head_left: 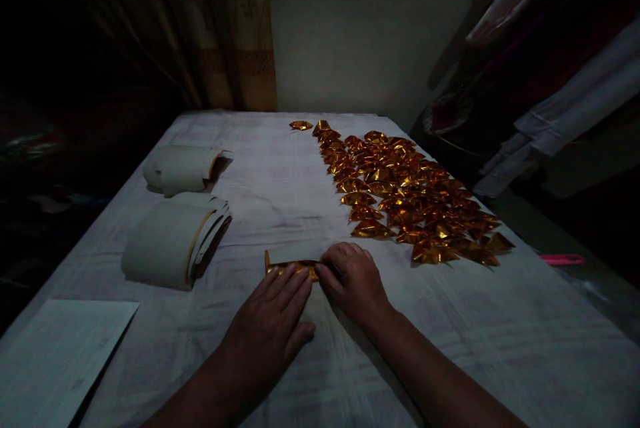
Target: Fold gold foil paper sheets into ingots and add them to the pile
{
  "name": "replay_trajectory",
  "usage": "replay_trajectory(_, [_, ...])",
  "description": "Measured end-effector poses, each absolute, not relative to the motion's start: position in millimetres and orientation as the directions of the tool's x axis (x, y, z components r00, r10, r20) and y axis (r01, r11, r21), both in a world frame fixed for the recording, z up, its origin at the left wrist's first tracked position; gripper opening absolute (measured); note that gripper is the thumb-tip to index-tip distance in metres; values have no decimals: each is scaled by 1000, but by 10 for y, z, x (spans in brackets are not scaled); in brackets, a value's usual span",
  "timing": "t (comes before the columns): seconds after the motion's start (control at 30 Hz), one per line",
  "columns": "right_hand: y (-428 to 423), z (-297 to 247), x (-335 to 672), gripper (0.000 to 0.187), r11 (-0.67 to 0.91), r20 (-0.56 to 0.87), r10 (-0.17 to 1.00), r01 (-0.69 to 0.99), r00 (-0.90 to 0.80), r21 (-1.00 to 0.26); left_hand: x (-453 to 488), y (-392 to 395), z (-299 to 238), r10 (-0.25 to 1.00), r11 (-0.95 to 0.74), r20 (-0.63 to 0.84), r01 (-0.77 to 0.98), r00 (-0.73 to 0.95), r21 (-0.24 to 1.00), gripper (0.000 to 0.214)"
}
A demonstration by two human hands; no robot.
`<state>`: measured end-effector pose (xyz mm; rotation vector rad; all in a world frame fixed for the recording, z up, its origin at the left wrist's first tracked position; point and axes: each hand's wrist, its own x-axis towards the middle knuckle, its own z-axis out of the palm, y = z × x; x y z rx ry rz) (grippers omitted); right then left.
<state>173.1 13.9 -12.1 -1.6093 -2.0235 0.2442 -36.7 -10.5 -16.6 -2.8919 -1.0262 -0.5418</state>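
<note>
A sheet of gold foil paper [295, 253] with a pale back lies partly folded on the table in front of me. My left hand [275, 315] rests flat on its near edge, the fingers stretched out over the gold strip. At the sheet's right end, my right hand [356, 281] pinches the edge between thumb and curled fingers. The far part of the sheet shows its pale side, and a gold flap stands up at its left end. My fingers hide part of the fold.
Many folded gold foil pieces [380, 175] lie in rows at the right. Two curled stacks of pale paper, one nearer [160, 241] and one farther [180, 165], stand at the left. A white sheet [75, 348] lies at the near left. Clothes [575, 95] hang beyond the right edge.
</note>
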Motion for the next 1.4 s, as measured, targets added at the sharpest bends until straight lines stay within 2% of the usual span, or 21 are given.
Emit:
replay_trajectory(0.43, [152, -143, 1723, 11, 250, 308, 944, 867, -119, -432, -383, -117, -178, 644, -761, 312, 625, 698, 172, 61])
replay_trajectory(0.67, [167, -168, 1713, 12, 225, 309, 947, 874, -91, -432, -369, -127, -207, 634, -759, 337, 644, 696, 99, 57])
replay_trajectory(0.8, [163, -182, 1735, 9, 222, 351, 936, 839, -40, -497, -367, -133, -220, 641, -753, 334, 649, 691, 104, 59])
replay_trajectory(0.9, [101, -154, 1777, 15, 295, 428, 903, 778, -37, -555, -374, -130, -218, 642, -755, 321, 647, 696, 108, 60])
replay_trajectory(1.0, [-21, -102, 1790, 20, 417, 486, 859, 773, -162, -479, -373, -129, -219, 643, -754, 321, 648, 696, 106, 61])
replay_trajectory(1.1, [-140, -82, 1743, 29, 477, 435, 847, 797, -305, -370, -364, -133, -230, 655, -745, 323, 654, 683, 130, 61])
replay_trajectory(1.2, [-207, -111, 1678, 39, 461, 324, 873, 833, -365, -304, -357, -136, -238, 661, -742, 323, 656, 678, 140, 61])
replay_trajectory(1.3, [-238, -146, 1656, 52, 441, 227, 894, 848, -386, -295, -356, -136, -224, 659, -741, 325, 660, 678, 124, 60])
replay_trajectory(1.4, [-271, -156, 1684, 63, 450, 191, 892, 838, -409, -309, -357, -130, -202, 645, -751, 327, 651, 690, 108, 59])
